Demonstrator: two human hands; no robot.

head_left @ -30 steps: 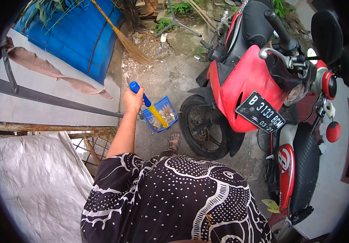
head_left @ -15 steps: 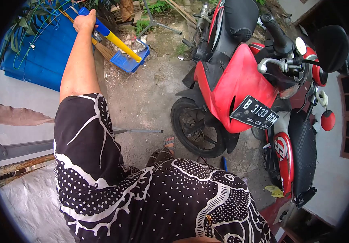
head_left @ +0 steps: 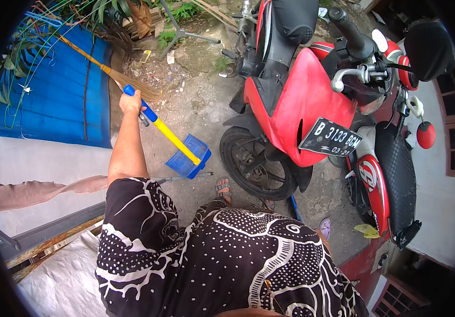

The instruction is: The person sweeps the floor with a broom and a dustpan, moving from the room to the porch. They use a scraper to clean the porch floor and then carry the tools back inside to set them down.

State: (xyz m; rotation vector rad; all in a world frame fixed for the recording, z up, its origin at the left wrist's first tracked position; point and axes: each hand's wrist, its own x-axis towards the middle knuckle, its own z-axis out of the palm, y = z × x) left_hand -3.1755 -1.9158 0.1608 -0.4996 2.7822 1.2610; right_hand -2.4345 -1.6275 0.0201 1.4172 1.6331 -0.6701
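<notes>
My left hand [head_left: 131, 103] is wrapped round the blue grip of a long-handled dustpan [head_left: 172, 136]. Its yellow shaft slants down to the blue pan [head_left: 186, 157], which is close to the ground, left of the motorcycle's front wheel. Behind my hand, a straw broom [head_left: 87, 55] leans at a slant by a blue sheet-like surface [head_left: 53, 100]. The broom's bristles spread over littered ground [head_left: 156, 74]. My right hand is out of view.
A red motorcycle [head_left: 301, 105] stands on the right, with a second red and black one [head_left: 391, 179] beyond it. A grey metal stand [head_left: 182, 34] lies at the back. Metal rails and a twisted brown cloth [head_left: 42, 194] are on the left.
My left hand has come back towards me with the dustpan. The pan has moved from the littered patch to near my feet, leaving the broom bristles in fuller view.
</notes>
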